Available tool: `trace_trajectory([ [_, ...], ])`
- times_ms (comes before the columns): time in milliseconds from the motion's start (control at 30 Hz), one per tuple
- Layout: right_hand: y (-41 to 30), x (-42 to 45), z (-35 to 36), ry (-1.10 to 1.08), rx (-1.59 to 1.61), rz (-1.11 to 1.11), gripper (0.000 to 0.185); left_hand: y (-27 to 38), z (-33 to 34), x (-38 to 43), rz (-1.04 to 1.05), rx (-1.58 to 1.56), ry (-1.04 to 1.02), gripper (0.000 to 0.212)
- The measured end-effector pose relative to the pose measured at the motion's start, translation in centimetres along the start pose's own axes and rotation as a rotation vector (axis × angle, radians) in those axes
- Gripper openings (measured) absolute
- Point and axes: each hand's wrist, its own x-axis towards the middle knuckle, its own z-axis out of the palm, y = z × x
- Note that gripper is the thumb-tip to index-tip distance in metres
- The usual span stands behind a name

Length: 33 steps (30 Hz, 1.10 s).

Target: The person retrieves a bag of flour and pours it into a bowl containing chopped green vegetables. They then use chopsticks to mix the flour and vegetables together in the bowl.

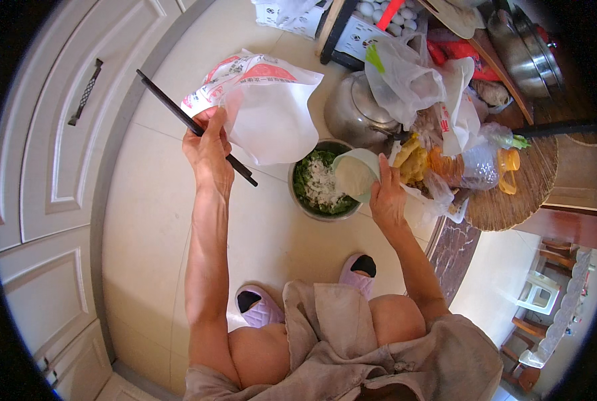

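Observation:
My left hand (209,143) grips a pair of dark chopsticks (170,104) and the edge of a white plastic bag (273,118) with red printing, whose mouth gapes toward me. In my right hand (389,193) is a small pale green bowl (371,163), tilted over a metal basin (323,216) on the floor. Pale powder (353,176), which looks like flour, lies in the bowl. Inside the basin, more white powder (323,183) covers part of some chopped green leaves (303,175).
A metal kettle (351,113) stands just behind the basin. To the right are plastic bags (403,82), an oil bottle (471,165) and a round woven board (519,190). Eggs fill a white basket (356,40) at the back. Cabinets (63,165) line the left; my slippers (260,306) are near the basin.

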Motion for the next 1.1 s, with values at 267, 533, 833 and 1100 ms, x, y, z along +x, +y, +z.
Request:
trace_trajectory([
  [267, 1.5, 0.1, -1.4, 0.103, -0.040, 0.029, 0.061, -0.2, 0.0, 0.1, 0.018, -0.001, 0.009, 0.009],
  [533, 1.2, 0.6, -1.4, 0.171, -0.087, -0.011, 0.057, -0.1, -0.4, 0.0, 0.019, -0.033, -0.016, 0.009],
  [833, -1.4, 1.0, 0.3, 0.134, 0.003, -0.074, 0.066, 0.0, -0.8, 0.1, 0.014, -0.064, -0.016, 0.011],
  [1100, -2.1, 1.1, 2.1, 0.089, -0.011, -0.158, 0.071, 0.6, -1.4, 0.3, 0.025, -0.108, 0.016, 0.011],
])
